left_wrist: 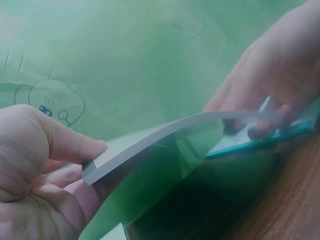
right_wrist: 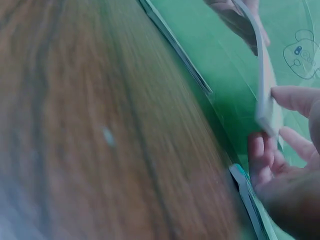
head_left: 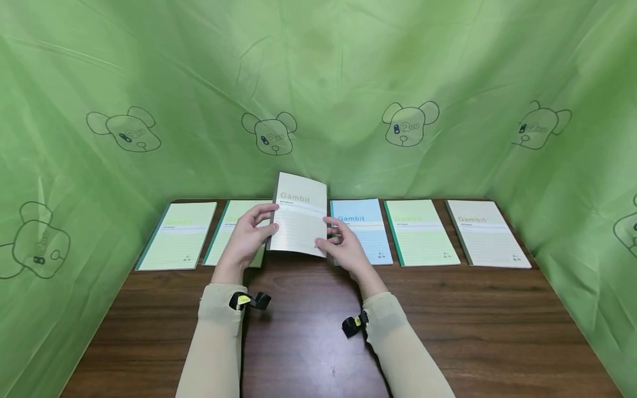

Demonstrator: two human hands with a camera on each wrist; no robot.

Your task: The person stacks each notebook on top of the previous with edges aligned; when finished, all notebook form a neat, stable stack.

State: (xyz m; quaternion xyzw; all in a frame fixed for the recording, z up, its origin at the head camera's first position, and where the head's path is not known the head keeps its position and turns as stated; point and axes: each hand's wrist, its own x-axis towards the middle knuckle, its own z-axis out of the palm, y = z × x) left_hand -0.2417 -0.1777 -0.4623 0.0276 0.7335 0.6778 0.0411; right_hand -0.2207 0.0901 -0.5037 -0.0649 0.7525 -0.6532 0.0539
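Note:
A white notebook [head_left: 298, 221] with a grey spine and "Gambit" on its cover is held up above the table between both hands. My left hand [head_left: 250, 235] pinches its left edge, thumb on the cover and fingers behind. On the opposite edge, my right hand [head_left: 346, 249] grips near the lower corner with its thumb in front. In the left wrist view the notebook [left_wrist: 150, 142] bows upward between the left hand [left_wrist: 40, 175] and the right hand [left_wrist: 280, 70]. The right wrist view shows its pale edge [right_wrist: 262, 75] pinched by the right hand [right_wrist: 295, 145].
Left of the held notebook lie two green notebooks [head_left: 176, 237] [head_left: 217, 243], the nearer one partly behind my left hand. To the right are a blue notebook [head_left: 368, 237], a green notebook [head_left: 423, 235] and a white notebook [head_left: 487, 235]. Green curtain [head_left: 318, 83] encloses the wooden table [head_left: 308, 331].

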